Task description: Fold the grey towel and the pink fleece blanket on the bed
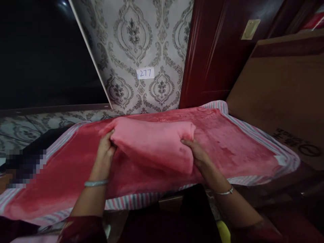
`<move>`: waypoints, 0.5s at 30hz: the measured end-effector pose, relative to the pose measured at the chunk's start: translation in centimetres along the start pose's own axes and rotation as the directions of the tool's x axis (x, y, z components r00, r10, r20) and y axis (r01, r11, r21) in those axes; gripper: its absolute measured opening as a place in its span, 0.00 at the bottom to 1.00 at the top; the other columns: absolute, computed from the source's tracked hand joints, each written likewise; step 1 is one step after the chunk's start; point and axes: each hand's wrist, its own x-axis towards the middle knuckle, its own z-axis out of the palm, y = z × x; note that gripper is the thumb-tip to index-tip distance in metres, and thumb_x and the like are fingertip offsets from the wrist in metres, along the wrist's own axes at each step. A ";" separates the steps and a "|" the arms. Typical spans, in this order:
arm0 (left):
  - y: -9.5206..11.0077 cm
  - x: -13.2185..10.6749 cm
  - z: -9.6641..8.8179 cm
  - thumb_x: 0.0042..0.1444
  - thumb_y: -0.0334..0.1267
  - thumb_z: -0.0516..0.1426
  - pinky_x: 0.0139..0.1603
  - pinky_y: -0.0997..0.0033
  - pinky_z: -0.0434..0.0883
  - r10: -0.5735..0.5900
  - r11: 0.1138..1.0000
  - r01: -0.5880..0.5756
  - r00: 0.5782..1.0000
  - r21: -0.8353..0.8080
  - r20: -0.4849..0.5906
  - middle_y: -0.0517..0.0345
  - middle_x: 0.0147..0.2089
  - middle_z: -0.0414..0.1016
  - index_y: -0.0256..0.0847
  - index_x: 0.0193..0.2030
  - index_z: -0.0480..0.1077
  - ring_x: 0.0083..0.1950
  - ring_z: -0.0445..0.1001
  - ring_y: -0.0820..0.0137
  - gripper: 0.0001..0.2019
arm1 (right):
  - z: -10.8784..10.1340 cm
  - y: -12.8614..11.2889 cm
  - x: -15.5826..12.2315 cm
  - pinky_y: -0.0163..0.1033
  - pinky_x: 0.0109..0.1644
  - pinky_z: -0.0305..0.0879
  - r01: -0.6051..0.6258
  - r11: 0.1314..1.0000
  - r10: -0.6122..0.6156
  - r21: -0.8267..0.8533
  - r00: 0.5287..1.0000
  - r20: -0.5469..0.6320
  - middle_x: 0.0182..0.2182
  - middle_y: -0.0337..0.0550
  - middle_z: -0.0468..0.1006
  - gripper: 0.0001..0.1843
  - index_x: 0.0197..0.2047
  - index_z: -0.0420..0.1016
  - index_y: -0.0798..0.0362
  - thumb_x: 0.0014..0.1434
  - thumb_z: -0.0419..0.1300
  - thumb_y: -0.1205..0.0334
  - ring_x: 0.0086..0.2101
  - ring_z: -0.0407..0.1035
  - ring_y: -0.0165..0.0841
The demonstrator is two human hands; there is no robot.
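A folded pink fleece cloth [154, 143] lies on a larger red plush blanket [227, 145] with a striped border. My left hand [106, 146] grips the cloth's left end, fingers closed around the fold. At the cloth's right end, my right hand [196, 153] holds the fabric with the thumb on top and the fingers tucked under. Both wrists wear thin bangles.
Patterned grey wallpaper [136, 37] carries a small paper label reading 277 [145, 73]. A dark red wooden door [217, 50] stands behind at the right. A large brown cardboard box [283, 91] leans at the far right. A dark window fills the upper left.
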 end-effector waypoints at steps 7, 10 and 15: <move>2.2 -6.6 -5.2 0.46 0.28 0.66 0.42 0.79 0.79 0.132 0.991 -0.133 0.991 0.010 0.024 0.61 0.40 0.82 0.40 0.43 0.77 0.40 0.80 0.71 0.15 | -1.1 -2.0 3.0 0.45 0.52 0.71 0.015 0.986 0.006 -0.167 0.992 0.123 0.33 0.38 0.83 0.15 0.33 0.79 0.50 0.39 0.71 0.55 0.41 0.76 0.42; 0.6 -8.6 -10.5 0.41 0.26 0.66 0.39 0.67 0.82 -0.202 0.954 0.213 0.977 0.213 -0.074 0.61 0.33 0.81 0.41 0.36 0.75 0.32 0.80 0.67 0.14 | -3.0 1.7 3.9 0.47 0.54 0.70 -0.055 0.952 0.072 -0.300 0.996 0.045 0.36 0.41 0.84 0.13 0.33 0.80 0.48 0.43 0.69 0.53 0.44 0.76 0.43; 0.1 -7.6 -14.7 0.42 0.31 0.66 0.41 0.50 0.83 -0.327 0.872 0.346 0.938 0.347 -0.113 0.54 0.40 0.83 0.41 0.38 0.76 0.37 0.82 0.56 0.13 | -5.4 5.9 4.6 0.50 0.58 0.69 0.012 0.913 0.024 -0.407 0.996 0.085 0.49 0.47 0.83 0.24 0.48 0.81 0.50 0.48 0.67 0.50 0.51 0.74 0.46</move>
